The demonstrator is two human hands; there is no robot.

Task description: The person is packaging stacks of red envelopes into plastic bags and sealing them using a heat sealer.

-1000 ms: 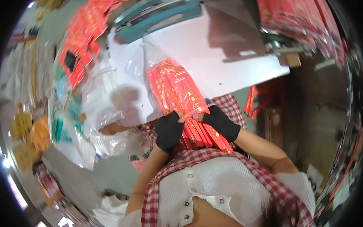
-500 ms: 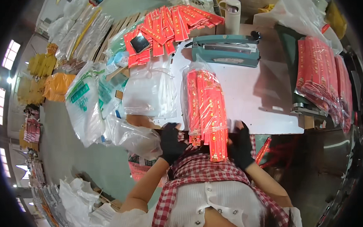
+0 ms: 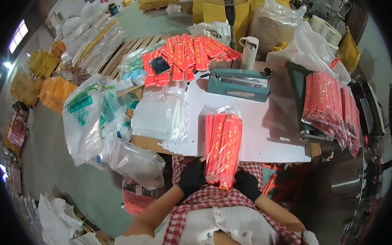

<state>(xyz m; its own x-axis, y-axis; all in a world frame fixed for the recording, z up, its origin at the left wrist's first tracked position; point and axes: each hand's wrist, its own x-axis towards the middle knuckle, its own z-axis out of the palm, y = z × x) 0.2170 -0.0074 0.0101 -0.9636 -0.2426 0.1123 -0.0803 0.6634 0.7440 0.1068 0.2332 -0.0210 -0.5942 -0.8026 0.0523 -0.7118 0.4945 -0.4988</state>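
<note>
The clear bag of red packets [image 3: 221, 143] lies at the near edge of the white surface [image 3: 265, 133], its lower end overhanging toward the person. The left hand [image 3: 192, 178] and the right hand [image 3: 247, 184], both in black gloves, are each clamped on a bottom corner. Risk, as judged: the open end could tip and spill packets off the edge. The green heat sealer [image 3: 238, 83] sits beyond. Since half a second ago the bag has barely shifted; the view has tilted up.
</note>
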